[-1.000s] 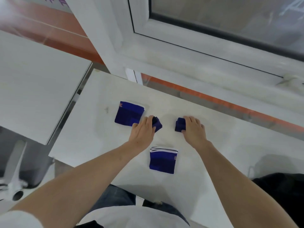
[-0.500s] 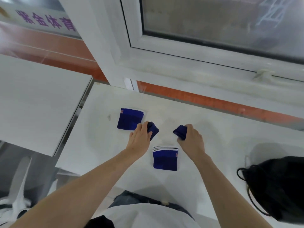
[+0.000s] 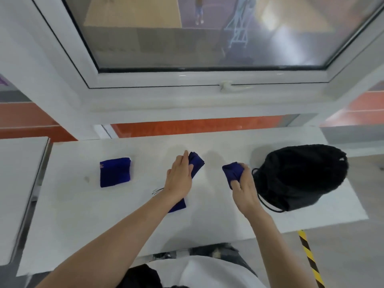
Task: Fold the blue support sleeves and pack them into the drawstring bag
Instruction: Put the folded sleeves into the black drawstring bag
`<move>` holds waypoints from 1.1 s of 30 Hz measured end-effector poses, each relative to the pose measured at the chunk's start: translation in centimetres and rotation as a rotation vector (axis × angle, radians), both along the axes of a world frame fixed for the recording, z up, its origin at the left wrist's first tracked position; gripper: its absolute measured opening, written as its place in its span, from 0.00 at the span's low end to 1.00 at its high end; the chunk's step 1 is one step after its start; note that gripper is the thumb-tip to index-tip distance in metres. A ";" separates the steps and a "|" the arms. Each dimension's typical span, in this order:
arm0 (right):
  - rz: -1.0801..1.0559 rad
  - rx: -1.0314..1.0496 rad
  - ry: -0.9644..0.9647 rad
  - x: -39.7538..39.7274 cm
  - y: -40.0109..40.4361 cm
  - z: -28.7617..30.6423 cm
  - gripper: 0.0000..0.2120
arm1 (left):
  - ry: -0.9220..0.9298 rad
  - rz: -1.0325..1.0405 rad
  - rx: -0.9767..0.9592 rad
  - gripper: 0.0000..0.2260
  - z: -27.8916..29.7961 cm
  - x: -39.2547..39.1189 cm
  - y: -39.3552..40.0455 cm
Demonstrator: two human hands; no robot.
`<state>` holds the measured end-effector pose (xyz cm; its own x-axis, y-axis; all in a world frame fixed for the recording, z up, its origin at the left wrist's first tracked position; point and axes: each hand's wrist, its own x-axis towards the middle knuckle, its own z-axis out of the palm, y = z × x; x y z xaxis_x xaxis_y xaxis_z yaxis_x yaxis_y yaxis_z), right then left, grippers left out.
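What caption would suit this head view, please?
Each hand (left hand, right hand) grips a folded blue sleeve beside the black drawstring bag.

Bag right on table; folded sleeve left.

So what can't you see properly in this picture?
Head view only:
- The sleeve nearest the person: mostly hidden under the left forearm.
- Inside the black bag: too dark to tell.
- The sleeve in the right hand: fingers cover part.
- Outside the window: blurred.
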<state>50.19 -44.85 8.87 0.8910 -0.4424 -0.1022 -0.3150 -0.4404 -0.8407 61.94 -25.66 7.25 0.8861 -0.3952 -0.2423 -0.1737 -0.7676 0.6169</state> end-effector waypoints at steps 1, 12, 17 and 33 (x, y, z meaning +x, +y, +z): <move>-0.029 0.003 -0.010 -0.6 -1.0 0.0 0.20 | -0.009 -0.016 -0.004 0.25 0.2 -0.2 -1.1; -0.015 -0.120 0.016 -3.8 -23.9 0.5 0.18 | -0.025 0.065 -0.239 0.22 2.3 -3.1 -21.5; 0.032 -0.118 0.069 -5.7 -33.5 0.1 0.18 | 0.012 0.039 -0.298 0.18 2.2 -7.2 -31.5; 0.621 -0.707 0.441 -0.8 -43.5 -4.7 0.17 | 0.283 -0.166 0.067 0.13 -5.8 -7.9 -43.5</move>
<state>49.43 -88.38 4.19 0.9289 -0.0044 -0.3702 -0.0813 -0.9780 -0.1922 54.00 -69.13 1.40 0.7050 -0.5032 -0.4998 -0.1289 -0.7839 0.6073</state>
